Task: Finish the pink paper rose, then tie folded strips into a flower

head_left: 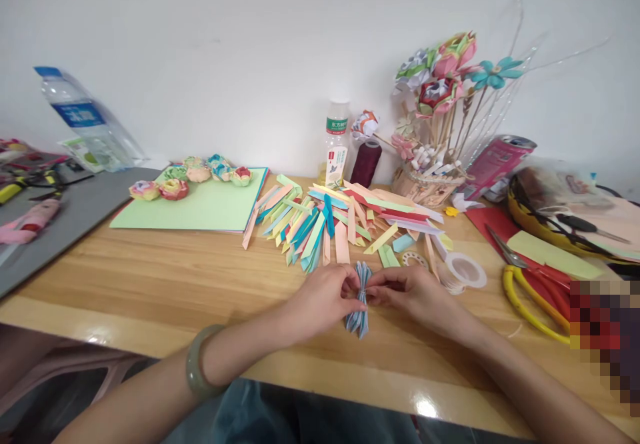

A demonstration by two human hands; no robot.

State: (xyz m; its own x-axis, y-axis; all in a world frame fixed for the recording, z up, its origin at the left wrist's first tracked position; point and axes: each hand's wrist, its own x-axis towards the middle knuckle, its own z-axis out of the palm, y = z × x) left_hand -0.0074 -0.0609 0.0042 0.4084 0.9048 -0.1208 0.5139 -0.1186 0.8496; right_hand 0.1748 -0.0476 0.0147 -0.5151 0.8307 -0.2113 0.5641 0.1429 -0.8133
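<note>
A bundle of folded blue and white paper [358, 324], pinched narrow in the middle and fanned at both ends, is held upright over the wooden table [165, 291]. My left hand [325, 297] grips its middle from the left, thumb and fingers closed on it. From the right, my right hand [415, 291] has its fingertips pinched together at the bundle's middle; whether they hold thread or the paper is too small to tell. Just behind my hands lies a loose pile of folded coloured paper strips [320, 221]. A white spool [465, 269] rests beyond my right hand.
Yellow-handled scissors [520, 297] lie at the right near a basket [530, 211]. Green paper sheets [200, 214] with paper flowers [173, 189] are at back left. A bottle [337, 141], maroon thread cone [366, 164] and flower pot [430, 187] stand by the wall.
</note>
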